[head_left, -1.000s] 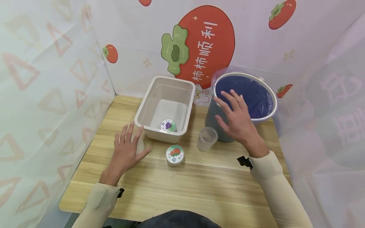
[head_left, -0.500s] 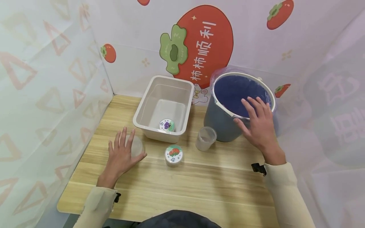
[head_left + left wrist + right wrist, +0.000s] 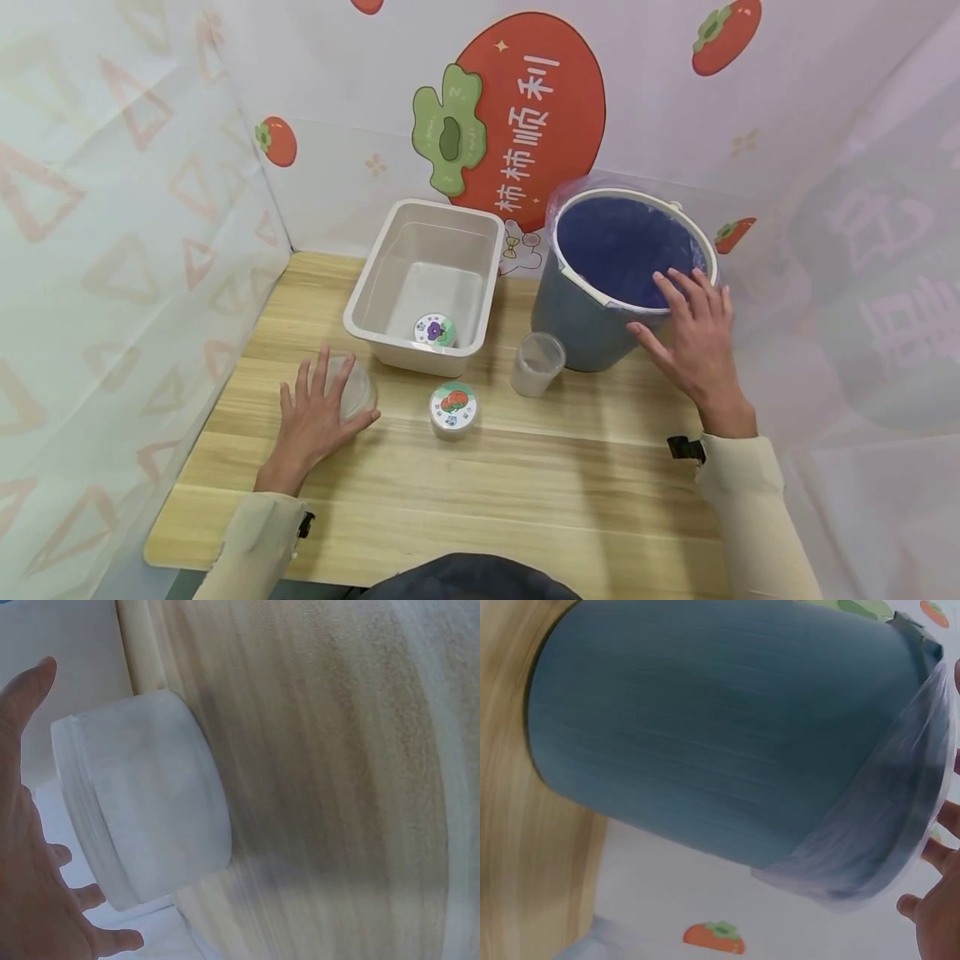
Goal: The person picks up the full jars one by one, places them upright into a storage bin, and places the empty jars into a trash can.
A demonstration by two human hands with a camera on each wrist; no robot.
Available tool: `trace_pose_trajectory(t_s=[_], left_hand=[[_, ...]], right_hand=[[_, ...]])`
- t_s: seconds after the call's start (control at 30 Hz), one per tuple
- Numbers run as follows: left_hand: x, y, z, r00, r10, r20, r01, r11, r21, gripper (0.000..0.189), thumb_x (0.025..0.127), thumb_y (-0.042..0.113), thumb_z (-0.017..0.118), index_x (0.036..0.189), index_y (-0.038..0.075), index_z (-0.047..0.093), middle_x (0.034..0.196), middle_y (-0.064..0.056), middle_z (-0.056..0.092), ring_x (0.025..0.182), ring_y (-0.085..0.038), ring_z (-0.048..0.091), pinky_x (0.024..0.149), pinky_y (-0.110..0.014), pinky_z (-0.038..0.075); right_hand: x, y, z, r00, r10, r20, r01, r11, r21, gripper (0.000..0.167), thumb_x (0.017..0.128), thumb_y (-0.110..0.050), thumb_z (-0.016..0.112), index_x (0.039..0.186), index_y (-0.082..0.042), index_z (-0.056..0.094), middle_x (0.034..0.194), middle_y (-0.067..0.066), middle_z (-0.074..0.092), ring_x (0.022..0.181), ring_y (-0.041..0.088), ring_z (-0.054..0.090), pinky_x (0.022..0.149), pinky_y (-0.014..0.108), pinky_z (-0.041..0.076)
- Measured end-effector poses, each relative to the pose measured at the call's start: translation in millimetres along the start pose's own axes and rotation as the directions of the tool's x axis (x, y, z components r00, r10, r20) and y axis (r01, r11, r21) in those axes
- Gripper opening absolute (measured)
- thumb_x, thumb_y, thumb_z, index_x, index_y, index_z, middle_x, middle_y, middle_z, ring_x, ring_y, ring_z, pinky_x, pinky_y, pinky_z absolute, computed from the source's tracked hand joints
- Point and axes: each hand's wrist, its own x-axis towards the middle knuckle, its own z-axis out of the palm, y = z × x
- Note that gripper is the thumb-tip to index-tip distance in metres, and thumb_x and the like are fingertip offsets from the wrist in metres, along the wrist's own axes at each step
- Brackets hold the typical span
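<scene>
In the head view, my left hand (image 3: 311, 425) is spread beside a translucent lidded tub (image 3: 356, 390) on the table, with fingers along its left side. The left wrist view shows this pale tub (image 3: 150, 799) standing on the wood, the fingers spread near its lid; contact cannot be told. My right hand (image 3: 701, 358) has its fingers spread over the front right rim of a blue-grey bucket (image 3: 577, 321), holding nothing. From the right wrist, the bucket (image 3: 697, 735) has a clear plastic liner (image 3: 855, 832) folded over its rim, with the fingertips beside it.
A beige basin (image 3: 420, 358) holds a round tub with a purple fruit label (image 3: 435, 331). In front stands a tub with a red fruit label (image 3: 453, 408). An uncovered clear cup (image 3: 537, 365) stands left of the bucket. Printed sheets (image 3: 337, 108) enclose the table.
My right hand has moved right and back towards me, from over the bucket's left part to its front right rim. My left hand has shifted slightly left and nearer, showing more of the tub.
</scene>
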Motion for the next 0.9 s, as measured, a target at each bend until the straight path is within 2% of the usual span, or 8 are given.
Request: trace_pose_trajectory(t_s=[0.3, 0.53, 0.77, 0.9], left_hand=[[2.3, -5.4, 7.5, 1.000, 0.022, -0.007, -0.022, 0.999, 0.031, 0.096, 0.092, 0.060, 0.077, 0.170, 0.024, 0.033, 0.180, -0.026, 0.016, 0.160, -0.060, 0.018, 0.118, -0.087, 0.021], [3.4, -4.9, 12.1, 1.000, 0.018, -0.010, -0.018, 0.999, 0.042, 0.093, 0.094, 0.058, 0.077, 0.170, 0.026, 0.034, 0.179, -0.025, 0.017, 0.161, -0.059, 0.017, 0.119, -0.085, 0.024], [2.5, -6.2, 21.0, 0.997, 0.041, -0.063, -0.037, 0.998, 0.060, 0.091, 0.093, 0.056, 0.078, 0.168, 0.026, 0.037, 0.178, -0.025, 0.021, 0.159, -0.061, 0.018, 0.116, -0.084, 0.028], [3.7, -4.3, 22.4, 0.994, 0.048, -0.098, -0.040, 0.996, 0.084, 0.090, 0.092, 0.055, 0.080, 0.167, 0.026, 0.040, 0.177, -0.024, 0.024, 0.158, -0.060, 0.022, 0.114, -0.081, 0.035]], right_hand=[[-10.2, 13.1, 15.9, 0.999, 0.017, -0.052, -0.014, 0.999, 0.042, 0.088, 0.103, -0.079, 0.049, 0.155, -0.008, 0.057, 0.158, 0.026, 0.053, 0.155, 0.058, 0.035, 0.125, 0.084, 0.013], [-14.1, 17.1, 23.1, 0.998, 0.032, -0.048, -0.029, 0.998, 0.062, 0.086, 0.105, -0.075, 0.048, 0.154, -0.005, 0.057, 0.158, 0.028, 0.051, 0.157, 0.059, 0.030, 0.129, 0.078, 0.014], [-15.2, 17.1, 26.1, 0.997, 0.039, -0.069, -0.033, 0.996, 0.088, 0.079, 0.108, -0.070, 0.049, 0.144, 0.000, 0.063, 0.157, 0.030, 0.052, 0.158, 0.059, 0.029, 0.135, 0.064, 0.018], [-14.8, 16.7, 27.8, 0.995, 0.056, -0.084, -0.047, 0.994, 0.100, 0.078, 0.108, -0.069, 0.050, 0.140, 0.001, 0.065, 0.155, 0.030, 0.053, 0.158, 0.058, 0.029, 0.135, 0.062, 0.019]])
